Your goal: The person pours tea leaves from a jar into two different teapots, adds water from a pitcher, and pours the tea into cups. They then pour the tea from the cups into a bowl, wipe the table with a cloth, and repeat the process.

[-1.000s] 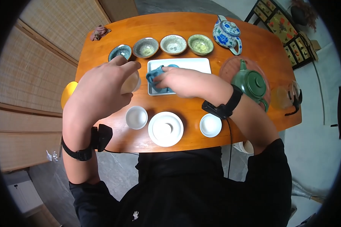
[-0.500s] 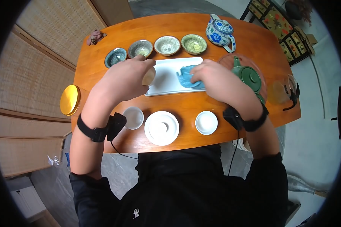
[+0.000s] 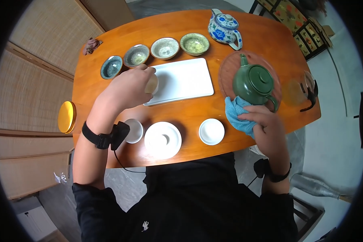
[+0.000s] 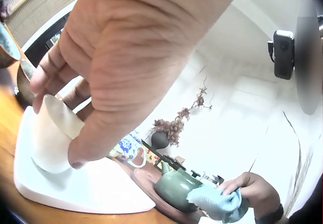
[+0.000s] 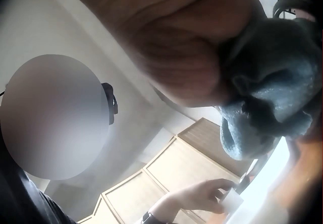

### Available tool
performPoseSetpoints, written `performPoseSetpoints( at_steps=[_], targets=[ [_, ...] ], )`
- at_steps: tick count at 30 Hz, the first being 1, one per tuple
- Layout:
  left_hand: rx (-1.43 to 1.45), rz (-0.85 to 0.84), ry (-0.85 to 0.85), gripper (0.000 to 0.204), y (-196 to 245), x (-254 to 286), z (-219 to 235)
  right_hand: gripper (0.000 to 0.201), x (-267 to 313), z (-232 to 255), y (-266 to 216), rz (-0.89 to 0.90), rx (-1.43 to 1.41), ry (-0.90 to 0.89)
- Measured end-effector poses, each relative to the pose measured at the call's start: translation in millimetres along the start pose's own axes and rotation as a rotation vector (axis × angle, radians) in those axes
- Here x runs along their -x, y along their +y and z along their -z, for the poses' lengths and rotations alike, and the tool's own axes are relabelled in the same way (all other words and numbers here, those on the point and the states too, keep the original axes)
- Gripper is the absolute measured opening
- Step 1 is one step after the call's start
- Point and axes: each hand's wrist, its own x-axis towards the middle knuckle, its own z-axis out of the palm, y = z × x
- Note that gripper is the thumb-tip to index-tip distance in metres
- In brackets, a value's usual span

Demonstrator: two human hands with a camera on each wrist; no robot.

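Observation:
My left hand (image 3: 123,89) pinches a white cup (image 4: 50,140) between thumb and fingers at the left end of a white rectangular tray (image 3: 185,78). In the left wrist view the cup stands nearly upright, its base at the tray surface. My right hand (image 3: 267,128) grips a crumpled blue cloth (image 3: 236,113) near the table's front right edge. The cloth hangs beside a green teapot (image 3: 244,86), which sits on a round reddish-brown board (image 3: 226,72). From the right wrist, the cloth (image 5: 272,87) appears bunched below the fingers.
Several glazed bowls (image 3: 165,48) line the back beside a blue-and-white teapot (image 3: 223,30). Along the front are a white cup (image 3: 134,131), a white lidded dish (image 3: 163,151) and another white cup (image 3: 211,132). A glass pitcher (image 3: 296,92) stands far right, a yellow lid (image 3: 66,117) far left.
My right hand has carried the blue cloth from the tray's left part across it to the right, down beside the green teapot. My left hand keeps the white cup, now at the tray's left end.

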Motion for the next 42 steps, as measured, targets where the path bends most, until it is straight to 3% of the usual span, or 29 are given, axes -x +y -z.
performPoseSetpoints(
  at_steps=[5,11,16,20,26,30,31,34,42],
  targets=[
    [0.026,0.015,-0.018,0.067,-1.8,-1.4,-2.2,0.043,20.4,-13.6,22.9,0.065,0.133,0.044],
    [0.079,-0.122,0.158,0.084,-8.6,15.3,-7.3,0.028,35.4,-36.1,25.3,0.206,0.330,0.059],
    [0.144,-0.056,0.223,0.085,3.6,57.4,14.0,0.026,41.9,-48.7,15.8,0.201,0.457,-0.023],
    [0.157,-0.058,0.254,0.087,0.7,90.8,8.2,0.031,45.3,-47.7,5.4,0.177,0.484,-0.122],
    [0.225,0.001,0.235,0.092,-8.1,129.9,-14.3,0.055,47.2,-52.5,-0.7,0.082,0.304,-0.172],
    [0.267,0.026,0.176,0.096,-9.4,142.6,-29.7,0.066,49.2,-18.7,-22.3,0.038,0.409,-0.297],
    [0.293,0.020,0.172,0.085,-9.1,143.7,-31.6,0.070,49.2,-17.5,-24.5,0.048,0.360,-0.217],
    [0.283,-0.003,0.144,0.081,-8.4,141.7,-38.0,0.072,31.3,-21.6,-46.2,0.128,0.230,-0.184],
    [0.242,-0.002,0.134,0.068,-9.1,125.7,-55.3,0.071,-7.0,-59.0,-47.6,0.228,0.427,-0.346]
  ],
)
